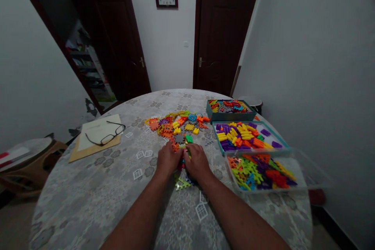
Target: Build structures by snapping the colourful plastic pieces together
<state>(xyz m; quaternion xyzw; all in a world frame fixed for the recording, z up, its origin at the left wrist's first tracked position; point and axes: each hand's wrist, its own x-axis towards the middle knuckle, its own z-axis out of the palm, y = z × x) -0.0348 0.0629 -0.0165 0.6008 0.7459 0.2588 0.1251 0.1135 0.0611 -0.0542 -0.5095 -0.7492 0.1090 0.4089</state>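
Observation:
Both of my hands rest close together on the round table (117,187), fingers curled around a small assembly of colourful interlocking plastic pieces (182,164). My left hand (167,160) grips its left side and my right hand (197,161) its right side. A light green piece (182,183) pokes out beneath the hands. Just beyond the fingers lies a loose pile of orange, yellow, grey and green pieces (177,127). Most of the held assembly is hidden by my fingers.
At the right stand three trays of pieces: a far teal box (230,116), a middle teal tray (278,149) and a clear near tray (304,181). Eyeglasses (106,134) lie on papers (93,140) at the left. A stool (35,164) stands beside the table.

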